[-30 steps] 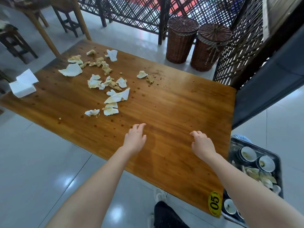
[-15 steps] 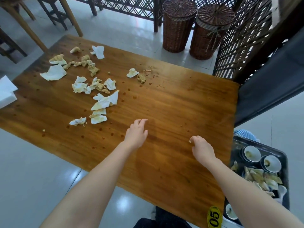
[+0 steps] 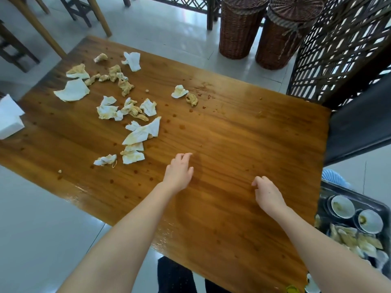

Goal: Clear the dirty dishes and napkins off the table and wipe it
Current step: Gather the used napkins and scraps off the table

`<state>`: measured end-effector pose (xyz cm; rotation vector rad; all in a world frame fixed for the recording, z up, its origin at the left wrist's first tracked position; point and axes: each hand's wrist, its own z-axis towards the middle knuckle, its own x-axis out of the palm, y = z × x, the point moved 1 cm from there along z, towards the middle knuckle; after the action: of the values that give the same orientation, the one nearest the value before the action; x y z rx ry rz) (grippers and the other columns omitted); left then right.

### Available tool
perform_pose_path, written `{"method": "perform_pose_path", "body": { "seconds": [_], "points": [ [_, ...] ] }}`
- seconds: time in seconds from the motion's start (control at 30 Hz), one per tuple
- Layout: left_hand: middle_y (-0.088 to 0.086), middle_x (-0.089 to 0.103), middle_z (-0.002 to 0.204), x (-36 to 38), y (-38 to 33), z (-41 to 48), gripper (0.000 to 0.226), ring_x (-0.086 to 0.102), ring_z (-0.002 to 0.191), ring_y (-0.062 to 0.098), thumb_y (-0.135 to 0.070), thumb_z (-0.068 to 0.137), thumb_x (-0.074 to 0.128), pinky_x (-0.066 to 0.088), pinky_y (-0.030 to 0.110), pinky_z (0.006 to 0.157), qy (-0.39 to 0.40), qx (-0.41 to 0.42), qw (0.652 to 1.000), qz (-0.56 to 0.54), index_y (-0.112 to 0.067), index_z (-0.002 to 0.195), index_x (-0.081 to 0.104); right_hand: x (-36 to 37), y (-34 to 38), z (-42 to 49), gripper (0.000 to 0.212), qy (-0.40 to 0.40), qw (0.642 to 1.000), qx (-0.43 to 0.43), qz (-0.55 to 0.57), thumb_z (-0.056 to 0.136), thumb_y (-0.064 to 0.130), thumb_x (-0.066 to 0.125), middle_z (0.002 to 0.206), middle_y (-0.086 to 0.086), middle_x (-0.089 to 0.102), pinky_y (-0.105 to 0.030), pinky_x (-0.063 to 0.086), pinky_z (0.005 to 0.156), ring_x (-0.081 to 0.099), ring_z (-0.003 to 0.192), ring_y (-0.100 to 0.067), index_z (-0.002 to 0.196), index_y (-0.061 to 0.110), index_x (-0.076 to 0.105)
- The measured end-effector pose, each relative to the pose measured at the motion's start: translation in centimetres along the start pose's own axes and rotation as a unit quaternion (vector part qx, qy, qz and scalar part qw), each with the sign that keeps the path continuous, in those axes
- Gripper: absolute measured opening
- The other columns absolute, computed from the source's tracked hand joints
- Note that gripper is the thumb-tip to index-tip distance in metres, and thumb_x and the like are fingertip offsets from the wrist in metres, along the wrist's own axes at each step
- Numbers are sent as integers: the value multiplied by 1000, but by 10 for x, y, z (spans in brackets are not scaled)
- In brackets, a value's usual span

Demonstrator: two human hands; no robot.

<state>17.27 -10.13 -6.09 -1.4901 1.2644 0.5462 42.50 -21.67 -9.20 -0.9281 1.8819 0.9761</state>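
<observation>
Progress looks close to halfway. No dish stands on the worktop (image 3: 243, 144), and at least two soiled bowls (image 3: 342, 206) already sit in the dark bin (image 3: 338, 190) just beside its right edge, with a heap of stained, crumpled paper beside them. More crockery may lie deeper in the bin, but the frame cuts it off.

What is left is the paper and the wiping. The used napkins (image 3: 139, 132) lie scattered over the far-left part of the wood — torn, yellowed pieces, most of them close together, and one small pair apart toward the middle. Brown spots (image 3: 183, 127) of sauce dot the boards around them, so I judge that no wiping has begun. No cloth is in view.

The left hand (image 3: 178, 173) hovers over bare wood near the closest napkins, its fingers nearly straight and close together, holding nothing. The right hand (image 3: 267, 194) hangs nearer the bin with its fingers loosely curled under, and nothing shows in them.

A stack of clean napkins (image 3: 9, 117) sits at the far-left edge. Two wicker baskets (image 3: 239, 30) stand on the floor beyond — lids on, contents hidden.
</observation>
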Motion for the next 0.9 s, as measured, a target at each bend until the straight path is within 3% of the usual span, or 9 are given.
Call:
{"method": "perform_pose_path", "body": {
  "seconds": [0.27, 0.57, 0.9],
  "points": [
    [5, 33, 150, -27, 40, 28, 51, 39, 133, 24, -29, 100, 46, 37, 39, 107, 15, 19, 1000, 1, -22, 148, 31, 4, 47, 13, 24, -28, 999, 33, 3, 91, -1, 54, 96, 0, 57, -21, 50, 68, 56, 79, -13, 105, 17, 58],
    [9, 35, 148, -63, 79, 54, 49, 38, 133, 28, -26, 100, 46, 37, 44, 109, 41, 71, 996, 25, -17, 147, 33, -12, 49, -9, 19, -84, 982, 167, 22, 91, 2, 58, 107, -8, 60, -30, 52, 75, 59, 91, -20, 108, 11, 61],
    [9, 35, 148, -55, 61, 56, 47, 39, 132, 28, -27, 100, 44, 39, 43, 105, 53, 89, 993, 50, -19, 146, 33, 8, 48, 0, 22, -52, 985, 154, 51, 89, 2, 58, 107, -5, 59, -28, 52, 74, 58, 89, -18, 107, 14, 61]
  ]
}}
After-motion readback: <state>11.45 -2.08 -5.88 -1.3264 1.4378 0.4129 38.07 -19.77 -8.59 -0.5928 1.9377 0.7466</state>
